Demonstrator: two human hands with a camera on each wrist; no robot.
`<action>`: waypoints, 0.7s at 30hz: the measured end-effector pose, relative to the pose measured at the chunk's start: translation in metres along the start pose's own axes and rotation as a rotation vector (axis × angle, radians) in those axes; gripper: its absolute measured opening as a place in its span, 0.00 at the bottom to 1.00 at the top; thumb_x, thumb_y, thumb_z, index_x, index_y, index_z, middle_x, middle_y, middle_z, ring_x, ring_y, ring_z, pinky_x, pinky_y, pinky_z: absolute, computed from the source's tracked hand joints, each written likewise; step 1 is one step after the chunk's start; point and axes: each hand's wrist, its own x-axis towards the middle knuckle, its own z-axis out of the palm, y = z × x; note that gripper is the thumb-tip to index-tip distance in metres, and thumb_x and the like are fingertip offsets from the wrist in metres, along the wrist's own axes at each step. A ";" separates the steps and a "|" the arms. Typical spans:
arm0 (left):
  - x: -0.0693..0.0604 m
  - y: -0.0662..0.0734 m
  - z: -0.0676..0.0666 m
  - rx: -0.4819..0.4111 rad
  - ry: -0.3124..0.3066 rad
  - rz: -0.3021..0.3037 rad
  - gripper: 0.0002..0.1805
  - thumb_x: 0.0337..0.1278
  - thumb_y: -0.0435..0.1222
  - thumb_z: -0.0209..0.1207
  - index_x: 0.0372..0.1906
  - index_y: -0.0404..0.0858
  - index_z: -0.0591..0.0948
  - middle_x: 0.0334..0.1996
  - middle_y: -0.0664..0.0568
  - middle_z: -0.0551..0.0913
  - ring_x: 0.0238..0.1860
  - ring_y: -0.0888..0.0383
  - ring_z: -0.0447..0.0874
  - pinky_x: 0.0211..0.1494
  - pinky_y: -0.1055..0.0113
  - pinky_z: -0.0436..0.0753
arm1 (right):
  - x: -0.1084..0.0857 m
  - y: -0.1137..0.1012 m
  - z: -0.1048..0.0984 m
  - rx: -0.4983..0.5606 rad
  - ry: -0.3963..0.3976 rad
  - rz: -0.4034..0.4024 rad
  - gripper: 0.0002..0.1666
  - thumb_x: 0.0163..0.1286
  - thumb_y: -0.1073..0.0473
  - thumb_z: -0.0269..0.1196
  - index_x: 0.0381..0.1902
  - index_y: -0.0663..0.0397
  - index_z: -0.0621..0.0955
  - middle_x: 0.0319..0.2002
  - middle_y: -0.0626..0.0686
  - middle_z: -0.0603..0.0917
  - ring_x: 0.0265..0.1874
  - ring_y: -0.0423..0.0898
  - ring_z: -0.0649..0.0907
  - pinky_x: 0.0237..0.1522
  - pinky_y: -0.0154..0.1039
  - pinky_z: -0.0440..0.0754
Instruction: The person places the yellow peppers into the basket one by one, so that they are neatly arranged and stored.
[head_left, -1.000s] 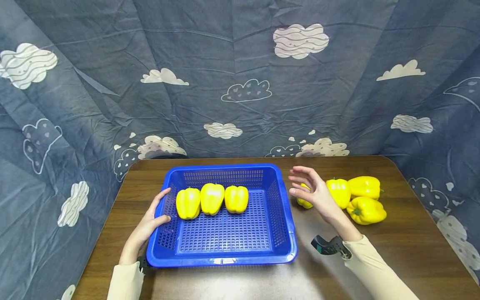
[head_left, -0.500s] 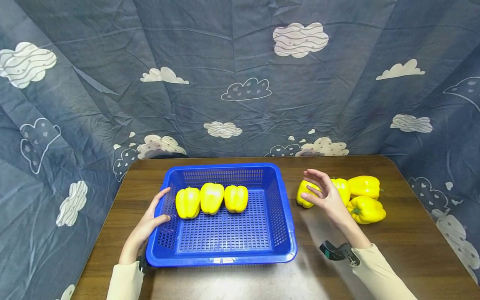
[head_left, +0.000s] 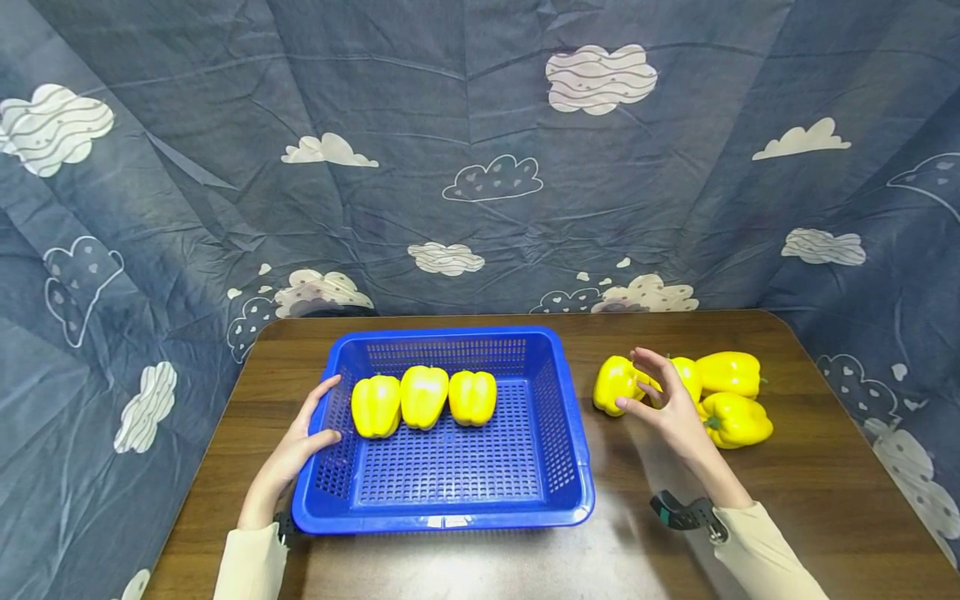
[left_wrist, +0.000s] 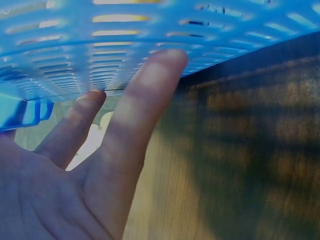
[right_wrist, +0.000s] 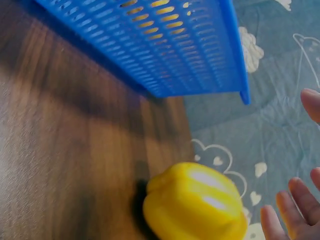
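My left hand [head_left: 288, 454] holds the left rim of a blue plastic basket [head_left: 450, 523]; in the left wrist view its fingers [left_wrist: 145, 95] lie along the slotted outer wall. Three yellow bell peppers stand in a row inside: a left one [head_left: 377, 407], a middle one [head_left: 424, 397] and a right one [head_left: 473, 398]. My right hand [head_left: 678, 417] hovers over the table with fingers spread in a loose curve, holding nothing. Just left of its fingertips stands a yellow bell pepper [head_left: 615, 386], also seen in the right wrist view [right_wrist: 195, 205]. Behind the hand another pepper [head_left: 687, 379] is partly hidden.
Two more yellow peppers lie at the right, a far one [head_left: 729, 374] and a near one [head_left: 735, 420]. The brown wooden table [head_left: 810, 500] backs onto a dark blue curtain [head_left: 495, 100] with cloud prints. The basket's right wall stands left of the loose peppers.
My right hand has moved rightward and slightly toward me, away from the basket, uncovering the pepper nearest the basket. My left hand, the basket and the peppers have stayed put.
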 end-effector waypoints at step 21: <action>-0.001 0.002 0.001 -0.017 -0.012 0.017 0.43 0.54 0.23 0.48 0.75 0.49 0.49 0.72 0.36 0.42 0.63 0.33 0.56 0.53 0.51 0.75 | 0.004 0.034 -0.005 -0.122 0.026 0.124 0.51 0.58 0.68 0.67 0.72 0.68 0.52 0.70 0.69 0.54 0.69 0.64 0.54 0.67 0.58 0.52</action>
